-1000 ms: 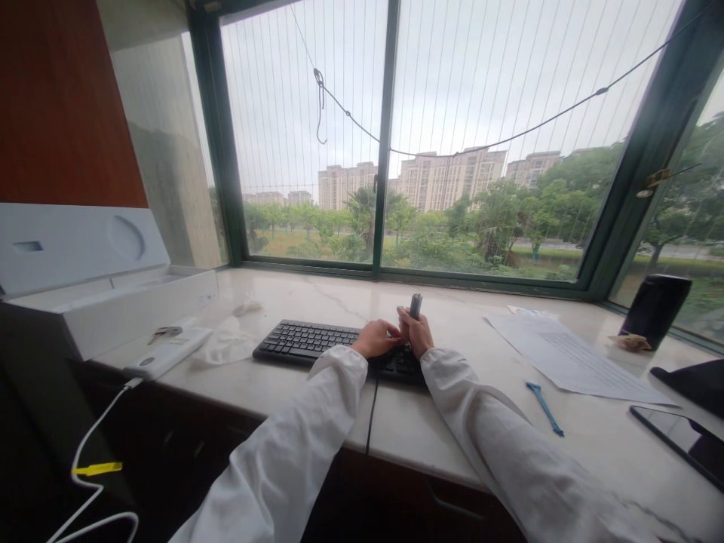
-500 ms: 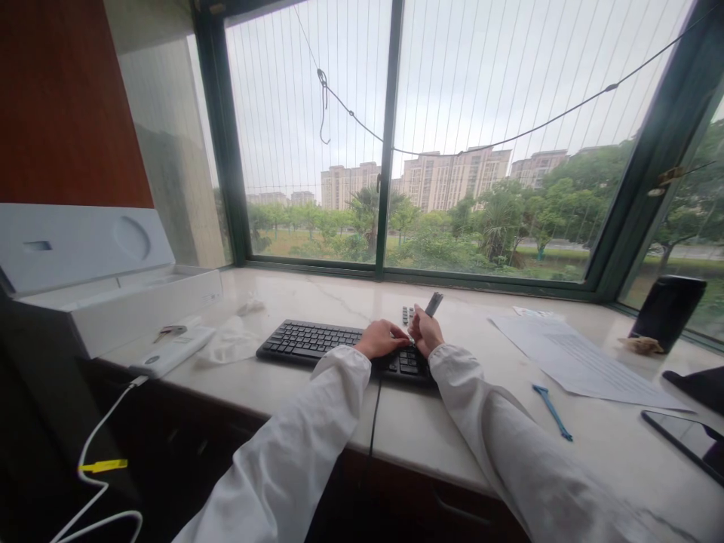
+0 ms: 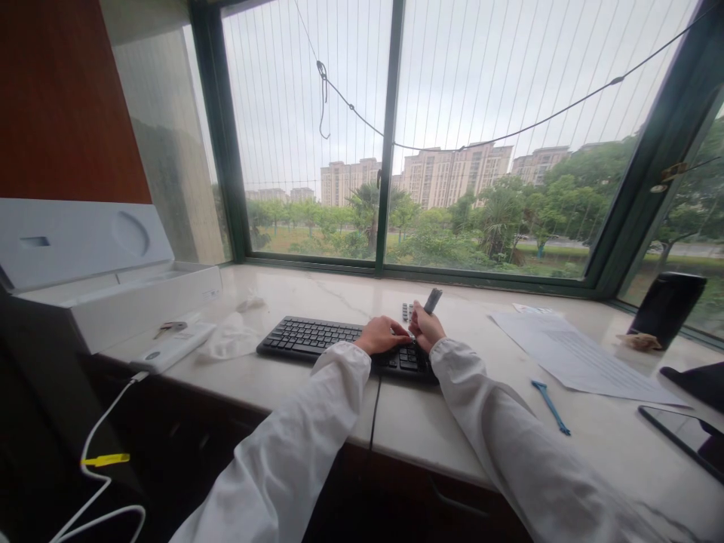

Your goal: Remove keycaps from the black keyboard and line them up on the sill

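Note:
A black keyboard (image 3: 311, 336) lies on the pale countertop, with both hands over its right part. My left hand (image 3: 380, 335) rests there, its fingers bent and drawn together toward the right hand. What its fingertips hold, if anything, is too small to tell. My right hand (image 3: 425, 327) is closed around a dark grey tool (image 3: 433, 301), whose flat handle end sticks up above the fist. The tool's lower end is hidden near the keys. Just behind the right hand, a small group of grey keys (image 3: 406, 311) shows, partly covered by that hand.
On the left stand an open white box (image 3: 147, 305) and a white power strip-like block (image 3: 173, 348) with a cable. Crumpled clear plastic (image 3: 229, 339) lies beside the keyboard. To the right are paper sheets (image 3: 577, 354), a blue tool (image 3: 551, 409), a phone (image 3: 684, 437) and a black upright object (image 3: 667, 311).
Both hands stay at the same part of the keyboard. The handle end of the grey tool has shifted slightly up and to the left. The camera view has moved a little.

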The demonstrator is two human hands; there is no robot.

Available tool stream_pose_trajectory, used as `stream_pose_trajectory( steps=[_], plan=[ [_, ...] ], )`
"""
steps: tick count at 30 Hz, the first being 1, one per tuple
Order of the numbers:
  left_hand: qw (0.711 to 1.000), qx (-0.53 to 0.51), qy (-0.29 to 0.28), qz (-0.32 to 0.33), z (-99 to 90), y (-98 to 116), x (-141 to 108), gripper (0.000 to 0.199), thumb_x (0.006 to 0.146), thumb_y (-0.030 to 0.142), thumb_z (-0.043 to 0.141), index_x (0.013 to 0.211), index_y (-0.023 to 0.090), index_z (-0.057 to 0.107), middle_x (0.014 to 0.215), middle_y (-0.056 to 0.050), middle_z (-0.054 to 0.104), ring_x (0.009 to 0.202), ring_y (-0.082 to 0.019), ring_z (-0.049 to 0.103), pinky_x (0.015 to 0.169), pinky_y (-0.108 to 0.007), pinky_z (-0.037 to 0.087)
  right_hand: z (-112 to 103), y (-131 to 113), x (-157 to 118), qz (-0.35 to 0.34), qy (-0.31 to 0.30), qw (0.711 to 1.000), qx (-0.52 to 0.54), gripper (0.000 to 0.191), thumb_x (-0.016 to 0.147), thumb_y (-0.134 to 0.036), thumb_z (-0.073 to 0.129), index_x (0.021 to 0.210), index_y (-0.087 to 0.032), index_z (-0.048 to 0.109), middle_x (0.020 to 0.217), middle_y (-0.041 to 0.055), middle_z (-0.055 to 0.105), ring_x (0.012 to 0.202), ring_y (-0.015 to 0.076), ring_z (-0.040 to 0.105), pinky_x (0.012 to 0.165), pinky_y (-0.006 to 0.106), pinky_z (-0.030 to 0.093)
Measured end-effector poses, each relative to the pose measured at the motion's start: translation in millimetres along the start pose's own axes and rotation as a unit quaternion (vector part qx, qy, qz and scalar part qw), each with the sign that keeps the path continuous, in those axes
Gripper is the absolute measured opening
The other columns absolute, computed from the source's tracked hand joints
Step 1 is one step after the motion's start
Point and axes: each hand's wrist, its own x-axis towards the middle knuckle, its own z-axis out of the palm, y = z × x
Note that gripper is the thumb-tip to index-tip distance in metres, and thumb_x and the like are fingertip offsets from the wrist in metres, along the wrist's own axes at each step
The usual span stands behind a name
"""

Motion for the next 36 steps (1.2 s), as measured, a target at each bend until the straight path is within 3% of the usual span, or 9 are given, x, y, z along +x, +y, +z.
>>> stream_pose_trajectory(
  steps=[6,15,36],
  plan=[
    [1.0,0.012,0.001,-0.009,-0.2,1,1,0.039,0.07,0.059,0.061,0.091,0.029,0.073,0.089,0.001,0.072,0.082,-0.017,0.064,0.076,-0.026,0.047,4,9,-1,-0.062,-0.01,0.996,-0.056,0.036,0.072,-0.039,0.07,0.061,-0.02,0.041,0.042,-0.0094,0.038,0.03,0.0029,0.028,0.027,0.018,0.024],
    [0.999,0.027,-0.007,-0.021,-2.3,6,-1,0.037,0.073,0.055,0.061,0.094,0.028,0.073,0.094,0.0,0.072,0.087,-0.017,0.063,0.081,-0.025,0.046,0,5,-4,-0.049,-0.054,0.997,0.012,0.041,0.074,-0.037,0.067,0.057,-0.021,0.033,0.039,-0.0117,0.026,0.031,0.0023,0.019,0.028,0.019,0.017],
    [1.0,0.022,0.001,0.003,1.8,-4,3,0.033,0.076,0.05,0.06,0.095,0.027,0.072,0.093,0.0,0.071,0.086,-0.017,0.063,0.079,-0.025,0.045,-1,12,-10,-0.142,-0.126,0.979,-0.076,0.044,0.068,-0.05,0.069,0.058,-0.021,0.036,0.043,-0.01,0.028,0.035,0.0038,0.021,0.03,0.02,0.016]
  ],
)
